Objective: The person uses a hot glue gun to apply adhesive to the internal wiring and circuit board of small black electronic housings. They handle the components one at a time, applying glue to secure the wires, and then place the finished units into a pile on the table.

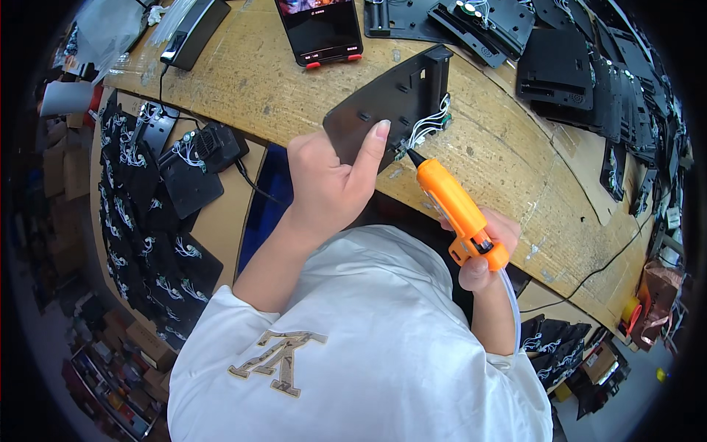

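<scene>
My left hand (335, 173) grips a black plastic housing (375, 99) by its near edge, thumb pressed on its inner face. The housing is held tilted over the workbench. White wires (427, 127) and a small green circuit board (447, 121) hang at its right side. My right hand (492, 247) is wrapped round the handle of an orange hot glue gun (455, 199). Its dark nozzle points up and left, close to the wires at the housing's lower corner; whether it touches cannot be made out. A clear glue stick (509, 306) trails from the gun's back end.
A phone (321, 33) stands at the bench's far side. Black housings (556, 70) pile up at the far right. More wired black parts (151, 228) cover a cardboard surface on the left, beside a black speaker-like box (217, 146). A black cable (589, 278) crosses the wooden bench (508, 173).
</scene>
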Available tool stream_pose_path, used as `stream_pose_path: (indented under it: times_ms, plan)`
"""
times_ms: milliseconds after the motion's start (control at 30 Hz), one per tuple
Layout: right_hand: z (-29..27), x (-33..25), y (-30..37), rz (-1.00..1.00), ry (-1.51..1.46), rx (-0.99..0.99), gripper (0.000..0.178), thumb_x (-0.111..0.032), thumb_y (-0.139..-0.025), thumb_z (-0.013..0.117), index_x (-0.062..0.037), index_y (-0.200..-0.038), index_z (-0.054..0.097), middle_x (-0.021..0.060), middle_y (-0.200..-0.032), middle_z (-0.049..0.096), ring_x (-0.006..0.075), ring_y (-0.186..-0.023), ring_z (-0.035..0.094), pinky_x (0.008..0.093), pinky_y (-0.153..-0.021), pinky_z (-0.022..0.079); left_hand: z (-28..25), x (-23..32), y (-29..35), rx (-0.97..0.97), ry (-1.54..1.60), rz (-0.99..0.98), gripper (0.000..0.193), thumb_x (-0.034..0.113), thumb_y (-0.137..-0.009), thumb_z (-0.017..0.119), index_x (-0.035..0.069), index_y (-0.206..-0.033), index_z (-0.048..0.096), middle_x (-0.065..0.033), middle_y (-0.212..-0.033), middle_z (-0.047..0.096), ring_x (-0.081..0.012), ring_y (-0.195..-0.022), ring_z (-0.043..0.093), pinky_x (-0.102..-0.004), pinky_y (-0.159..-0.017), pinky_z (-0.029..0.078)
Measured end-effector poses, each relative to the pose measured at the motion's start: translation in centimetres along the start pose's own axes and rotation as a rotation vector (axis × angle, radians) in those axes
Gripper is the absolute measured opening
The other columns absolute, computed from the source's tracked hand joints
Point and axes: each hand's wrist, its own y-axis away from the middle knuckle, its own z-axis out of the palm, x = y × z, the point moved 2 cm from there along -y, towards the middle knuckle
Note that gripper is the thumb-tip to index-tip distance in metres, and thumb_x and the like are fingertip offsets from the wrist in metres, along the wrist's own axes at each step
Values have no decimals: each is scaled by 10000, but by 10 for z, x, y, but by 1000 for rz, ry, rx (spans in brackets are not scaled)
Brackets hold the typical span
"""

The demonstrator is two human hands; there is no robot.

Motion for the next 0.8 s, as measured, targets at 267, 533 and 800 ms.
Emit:
stream_pose_path:
  times_ms: [267,533,800]
  plan:
    - [-3,-17,-5,-15,56,10,724,-733,-807,501,-29,-652,573,69,-538,427,238,-437,453,330,-431,337,5,3,1,63,-36,121,156,81,-871,652,-2,-740,635,-91,-550,577,-218,-430,542,-306,-432,395]
    - [-4,-17,-3,21,72,-3,730,-748,-797,507,-38,-640,569,64,-537,413,242,-439,450,340,-429,332,5,3,2,68,-20,98,141,81,-874,651,-6,-765,636,-79,-549,579,-192,-431,544,-297,-433,390]
    - [-1,-15,0,19,62,21,729,-748,-798,509,-41,-625,554,62,-533,402,240,-432,440,337,-424,325,5,-2,1,98,18,47,125,86,-884,646,-15,-812,666,-88,-584,605,-181,-462,554,-291,-460,403]
